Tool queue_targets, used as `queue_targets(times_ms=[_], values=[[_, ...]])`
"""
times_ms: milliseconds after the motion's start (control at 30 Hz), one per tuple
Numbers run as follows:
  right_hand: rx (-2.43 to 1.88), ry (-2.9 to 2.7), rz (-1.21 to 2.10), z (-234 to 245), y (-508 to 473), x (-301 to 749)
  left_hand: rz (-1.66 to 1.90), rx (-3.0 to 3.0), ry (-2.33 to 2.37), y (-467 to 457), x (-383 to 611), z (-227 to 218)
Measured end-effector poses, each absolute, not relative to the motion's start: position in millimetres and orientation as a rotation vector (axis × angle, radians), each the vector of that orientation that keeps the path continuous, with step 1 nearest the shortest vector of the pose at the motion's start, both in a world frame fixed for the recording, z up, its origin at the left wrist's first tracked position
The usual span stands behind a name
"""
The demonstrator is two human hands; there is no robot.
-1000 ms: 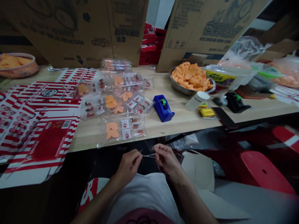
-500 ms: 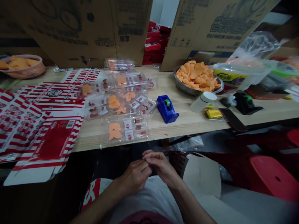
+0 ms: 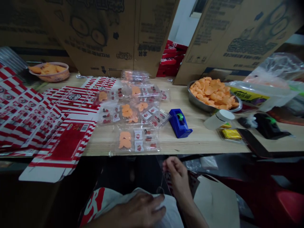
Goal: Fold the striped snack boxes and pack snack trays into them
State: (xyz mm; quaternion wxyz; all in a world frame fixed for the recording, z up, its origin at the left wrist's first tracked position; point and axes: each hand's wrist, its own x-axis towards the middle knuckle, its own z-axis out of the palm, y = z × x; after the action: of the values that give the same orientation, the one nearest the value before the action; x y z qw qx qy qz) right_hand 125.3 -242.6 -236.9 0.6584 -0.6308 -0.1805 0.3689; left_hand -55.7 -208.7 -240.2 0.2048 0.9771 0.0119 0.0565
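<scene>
Once the hands had come apart, the right hand (image 3: 176,174) pinched a thin strand (image 3: 161,181) that hung nearly straight down, below the edge of the table (image 3: 201,142), while the open left hand (image 3: 140,210) lay well apart on a white cloth (image 3: 133,198).

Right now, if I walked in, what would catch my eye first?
The flat red-and-white striped cartons spread across the left of the wooden table stand out most. On the table's right, a steel bowl is heaped with orange crisps. Clear packets lie in the middle, beside a bright blue tape dispenser.
</scene>
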Motion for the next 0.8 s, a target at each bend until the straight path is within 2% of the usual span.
queue_targets(times_ms=[100, 200, 267, 333, 467, 800], values=[[-1.508, -0.44, 0.719, -234.0, -245.6, 144.5, 0.589, 2.756, -0.012, -193.4, -73.5, -230.2], [-1.524, -0.469, 0.741, -236.5, -245.4, 153.9, 0.939, 2.734, 0.269, -149.1, -68.9, -211.9], [-1.543, -0.543, 0.763, -237.2, -241.0, 153.9, 0.871, 2.812, 0.558, -112.5, -52.5, -201.5], [-1.563, -0.653, 0.761, -232.9, -233.0, 151.4, 0.616, 2.89, 0.717, -81.4, -33.9, -198.2], [-1.579, -0.863, 0.687, -213.3, -210.1, 147.6, 0.187, 2.944, 0.788, -55.9, -22.9, -211.1], [-1.557, -1.654, 0.333, -201.7, -145.5, 134.7, 0.174, 3.004, 0.843, -61.8, -71.4, -211.4]])
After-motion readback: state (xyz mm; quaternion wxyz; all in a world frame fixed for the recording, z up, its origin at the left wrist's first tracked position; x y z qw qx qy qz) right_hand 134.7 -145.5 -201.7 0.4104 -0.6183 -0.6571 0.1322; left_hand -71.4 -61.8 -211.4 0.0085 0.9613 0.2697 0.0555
